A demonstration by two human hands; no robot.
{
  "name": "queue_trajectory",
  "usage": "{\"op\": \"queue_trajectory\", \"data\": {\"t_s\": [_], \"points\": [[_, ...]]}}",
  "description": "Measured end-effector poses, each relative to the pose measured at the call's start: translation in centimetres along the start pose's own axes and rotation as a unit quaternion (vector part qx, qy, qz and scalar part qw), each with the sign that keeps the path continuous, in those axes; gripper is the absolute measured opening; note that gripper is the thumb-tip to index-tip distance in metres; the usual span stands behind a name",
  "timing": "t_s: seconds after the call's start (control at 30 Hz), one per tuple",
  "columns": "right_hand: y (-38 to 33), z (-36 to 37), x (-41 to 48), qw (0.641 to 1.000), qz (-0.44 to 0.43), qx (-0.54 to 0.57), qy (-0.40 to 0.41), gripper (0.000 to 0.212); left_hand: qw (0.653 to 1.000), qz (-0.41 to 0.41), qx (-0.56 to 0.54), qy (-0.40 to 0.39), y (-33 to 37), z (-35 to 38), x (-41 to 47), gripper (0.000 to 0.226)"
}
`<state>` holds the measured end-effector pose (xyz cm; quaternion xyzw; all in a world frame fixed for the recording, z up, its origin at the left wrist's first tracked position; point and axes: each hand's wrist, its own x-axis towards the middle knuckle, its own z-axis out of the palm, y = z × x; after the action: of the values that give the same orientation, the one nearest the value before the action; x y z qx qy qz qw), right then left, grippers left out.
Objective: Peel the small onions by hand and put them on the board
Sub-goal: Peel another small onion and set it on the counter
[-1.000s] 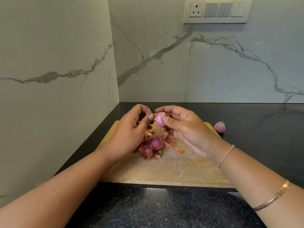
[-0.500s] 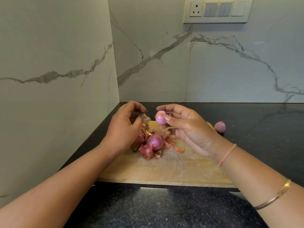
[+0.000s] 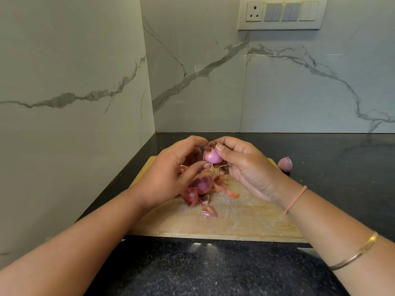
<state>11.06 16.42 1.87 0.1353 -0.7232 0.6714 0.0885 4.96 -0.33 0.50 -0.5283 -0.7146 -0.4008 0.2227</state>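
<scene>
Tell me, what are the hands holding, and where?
A small pink onion: the right hand grips its right side, the left hand pinches its top.

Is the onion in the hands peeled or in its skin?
Nearly peeled: the held onion is smooth pale pink, one skin flap left at its top.

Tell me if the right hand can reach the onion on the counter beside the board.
Probably yes: the stray onion lies in the open on the counter, just right of the right hand, nothing between. But the hand pinches a nearly peeled onion and must drop it first.
</scene>
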Motion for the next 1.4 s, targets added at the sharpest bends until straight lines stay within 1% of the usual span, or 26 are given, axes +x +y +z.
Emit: {"op": "queue_trajectory", "data": {"t_s": [0.13, 0.27, 0.33, 0.4, 0.47, 0.63, 0.77, 0.83, 0.93, 1.03, 1.1, 1.17, 1.3, 1.4], "points": [[0.1, 0.0, 0.0, 1.0, -0.003, -0.005, -0.001, 0.021, 1.0, 0.012, 0.008, 0.001, 0.0, 0.1, -0.1, 0.018], [0.0, 0.1, 0.0, 0.999, 0.0, 0.038, 0.001, 0.022, 0.998, 0.03, 0.056, 0.019, -0.3, 0.3, -0.1, 0.004], [0.0, 0.1, 0.0, 1.0, -0.002, 0.026, 0.004, 0.021, 0.999, 0.022, 0.044, 0.019, -0.2, 0.3, -0.1, 0.008], [0.0, 0.2, 0.0, 1.0, -0.002, 0.025, 0.005, 0.021, 1.0, 0.007, 0.017, 0.013, 0.0, 0.3, -0.2, 0.021], [-0.1, 0.2, -0.1, 1.0, -0.002, 0.027, 0.005, 0.022, 1.0, 0.01, 0.015, 0.008, 0.0, 0.3, -0.2, 0.025], [0.0, 0.2, 0.0, 0.999, 0.0, 0.051, 0.008, 0.021, 0.999, 0.006, 0.046, 0.024, 0.0, 0.3, -0.2, 0.02], [0.0, 0.2, 0.1, 0.997, 0.001, 0.077, 0.013, 0.019, 0.996, 0.021, 0.068, 0.046, 0.1, 0.4, -0.2, 0.004], [0.1, 0.1, 0.1, 0.997, -0.005, 0.071, 0.017, 0.016, 0.996, 0.001, 0.066, 0.053, 0.1, 0.4, -0.2, 0.004], [0.2, 0.0, 0.1, 0.998, -0.016, 0.044, 0.03, 0.013, 0.994, -0.077, 0.02, 0.073, 0.2, 0.4, -0.2, 0.009], [0.4, -0.1, 0.2, 0.999, -0.03, 0.009, 0.036, 0.014, 0.984, -0.149, -0.052, 0.088, 0.7, 0.4, -0.1, 0.025], [0.4, -0.1, 0.1, 0.999, -0.035, -0.007, 0.03, 0.017, 0.979, -0.169, -0.068, 0.094, 0.8, 0.5, 0.0, 0.03], [0.5, 0.0, 0.1, 0.999, -0.038, -0.019, 0.026, 0.02, 0.978, -0.174, -0.061, 0.096, 0.7, 0.5, 0.0, 0.026], [0.5, -0.1, 0.1, 0.998, -0.041, -0.026, 0.03, 0.025, 0.979, -0.173, -0.04, 0.101, 0.4, 0.6, 0.1, 0.005], [0.7, -0.1, 0.1, 0.999, -0.038, -0.02, 0.031, 0.028, 0.981, -0.167, -0.023, 0.093, 0.5, 0.8, 0.0, 0.002]]}}
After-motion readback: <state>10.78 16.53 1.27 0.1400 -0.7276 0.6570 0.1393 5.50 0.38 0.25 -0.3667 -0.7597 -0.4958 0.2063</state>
